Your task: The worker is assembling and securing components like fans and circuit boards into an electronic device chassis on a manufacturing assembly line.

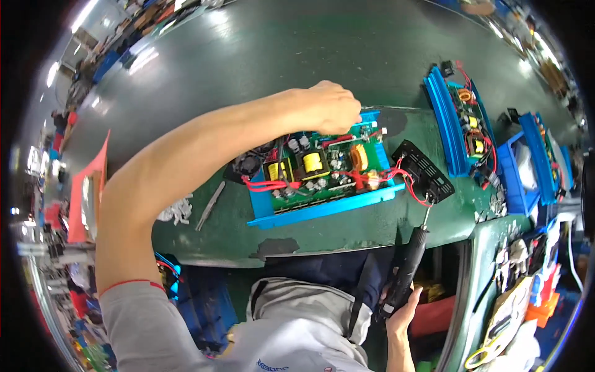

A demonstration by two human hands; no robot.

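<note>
My left hand [334, 108] reaches across the open blue housing [328, 209] to its far right corner, fingers curled closed; whatever is in them is hidden. Inside the housing lies a green circuit board [338, 180] with yellow-wrapped transformers and a copper coil. Red wires run from its right side to a black vented end plate [423, 172] lying beside it. A fan [248, 164] sits at the housing's left end, partly behind my forearm. My right hand [404, 310] grips a black electric screwdriver [406, 263] near the table's front edge, its bit pointing up close to the end plate.
A second blue housing with a board [455, 124] stands to the right. Beyond it are a blue bin [517, 170] and another blue housing [540, 158]. Tweezers [211, 206] and a pile of small pale parts [178, 212] lie on the left. Yellow-handled scissors [483, 354] are at lower right.
</note>
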